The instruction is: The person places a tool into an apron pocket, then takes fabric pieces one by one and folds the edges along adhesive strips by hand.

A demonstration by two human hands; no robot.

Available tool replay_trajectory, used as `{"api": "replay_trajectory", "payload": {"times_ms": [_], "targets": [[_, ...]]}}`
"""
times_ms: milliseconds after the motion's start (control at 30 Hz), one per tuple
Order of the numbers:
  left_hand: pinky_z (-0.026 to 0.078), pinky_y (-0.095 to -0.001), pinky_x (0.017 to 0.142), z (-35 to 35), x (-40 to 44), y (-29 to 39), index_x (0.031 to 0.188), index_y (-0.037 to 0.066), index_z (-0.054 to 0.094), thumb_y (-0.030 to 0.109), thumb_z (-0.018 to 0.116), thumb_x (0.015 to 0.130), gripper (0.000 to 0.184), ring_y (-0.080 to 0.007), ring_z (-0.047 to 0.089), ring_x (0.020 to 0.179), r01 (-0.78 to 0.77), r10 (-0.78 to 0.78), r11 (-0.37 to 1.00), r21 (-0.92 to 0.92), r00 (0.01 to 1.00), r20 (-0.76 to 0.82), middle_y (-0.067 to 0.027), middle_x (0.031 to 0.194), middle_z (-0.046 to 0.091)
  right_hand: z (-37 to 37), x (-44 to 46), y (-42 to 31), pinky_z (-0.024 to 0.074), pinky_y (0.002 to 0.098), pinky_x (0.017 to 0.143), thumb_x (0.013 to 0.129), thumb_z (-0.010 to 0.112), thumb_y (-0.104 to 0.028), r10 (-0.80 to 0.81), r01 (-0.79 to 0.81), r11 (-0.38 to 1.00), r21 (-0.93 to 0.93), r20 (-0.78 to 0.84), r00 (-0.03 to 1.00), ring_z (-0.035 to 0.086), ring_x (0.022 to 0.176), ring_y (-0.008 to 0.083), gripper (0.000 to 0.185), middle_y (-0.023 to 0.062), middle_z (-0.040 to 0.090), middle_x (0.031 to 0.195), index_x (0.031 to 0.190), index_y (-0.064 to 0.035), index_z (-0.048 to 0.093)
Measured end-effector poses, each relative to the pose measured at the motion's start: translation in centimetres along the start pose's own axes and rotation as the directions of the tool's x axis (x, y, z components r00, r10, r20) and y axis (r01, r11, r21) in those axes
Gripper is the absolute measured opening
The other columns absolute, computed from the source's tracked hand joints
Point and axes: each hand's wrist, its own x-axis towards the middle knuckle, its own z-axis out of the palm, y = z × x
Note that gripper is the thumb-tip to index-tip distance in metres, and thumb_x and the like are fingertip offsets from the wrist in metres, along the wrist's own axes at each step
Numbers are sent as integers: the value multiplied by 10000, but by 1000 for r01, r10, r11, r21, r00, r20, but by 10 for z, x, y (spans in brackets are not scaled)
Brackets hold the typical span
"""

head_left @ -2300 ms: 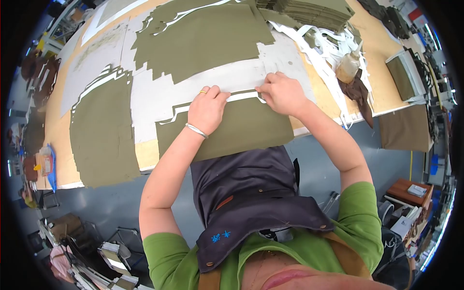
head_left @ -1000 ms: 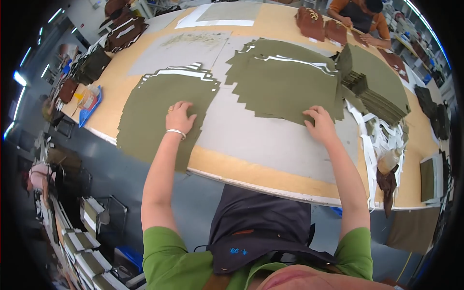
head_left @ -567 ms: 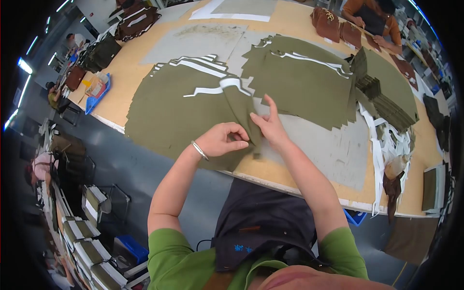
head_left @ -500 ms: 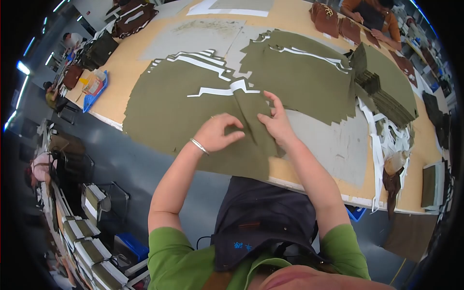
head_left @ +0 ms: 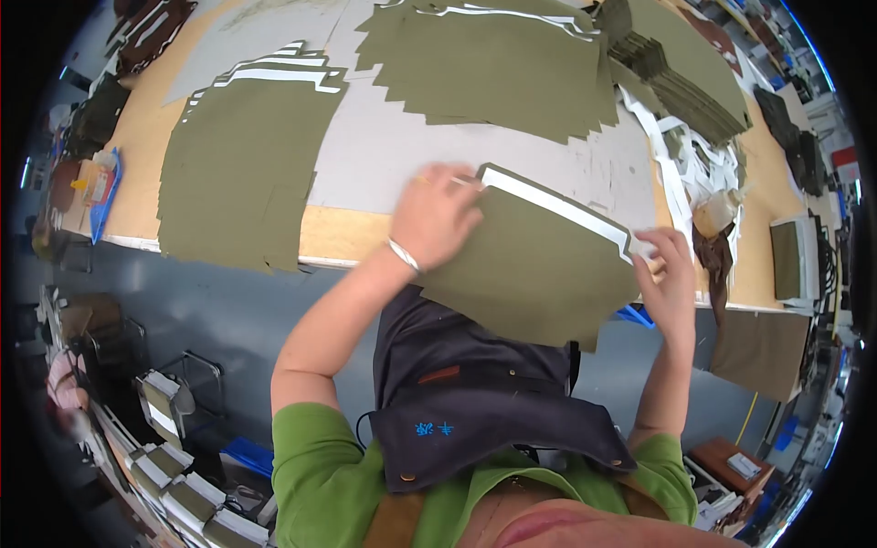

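Observation:
An olive-green fabric panel [head_left: 539,283] with a white strip [head_left: 557,203] along its stepped upper edge lies at the front of the table, its lower part hanging over the edge before my apron. My left hand [head_left: 437,215], slightly blurred, is closed at the panel's upper left corner, its fingertips partly hidden. At the right end of the white strip, my right hand [head_left: 667,279] pinches the panel's corner. To the left sits a fanned stack of similar olive panels [head_left: 242,173] with staggered white strips.
Another spread of olive panels [head_left: 493,68] lies farther back. Thick stacked pieces [head_left: 685,82] stand at the right, near tangled white strips [head_left: 685,151] and a bottle [head_left: 717,215]. A blue tray [head_left: 106,196] sits at the left table edge.
One panel has come off the left stack and moved right, in front of me. My hands have spread apart, one to each upper corner. The view has shifted.

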Motion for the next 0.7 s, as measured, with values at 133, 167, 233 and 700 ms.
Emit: {"api": "replay_trajectory", "payload": {"times_ms": [133,167,233,700], "targets": [[486,-377,881,-9,32,-30,1093,100,684,167,764,785,324,-265,570,1009,360,-327,925,-123,917,227,-70,1045,612,79,53,-34,524,323,724,857,670,-74,-240,155,931,331,233,942,636,864,197,204,99,589,1016,1061,-79,680],[495,-371,860,-14,41,-31,1074,99,693,158,762,785,303,-255,577,982,457,-381,876,-155,852,359,-68,1003,613,104,67,-43,527,338,739,860,666,-81,-267,173,926,336,255,929,641,864,207,197,96,583,1014,1056,-83,676],[488,-388,890,-18,51,-35,1000,103,716,149,756,780,228,-289,574,1023,403,-305,901,-162,851,427,-81,986,629,146,87,-50,524,340,743,859,669,-91,-295,209,928,308,265,918,624,818,206,189,89,575,1010,1048,-82,672],[454,-347,825,-6,32,-57,931,199,784,5,653,812,263,-232,508,874,111,-58,961,-254,977,205,-3,779,551,168,93,-47,521,320,680,842,669,-72,-279,190,927,324,255,926,581,712,179,129,56,562,972,959,-123,689]]}}
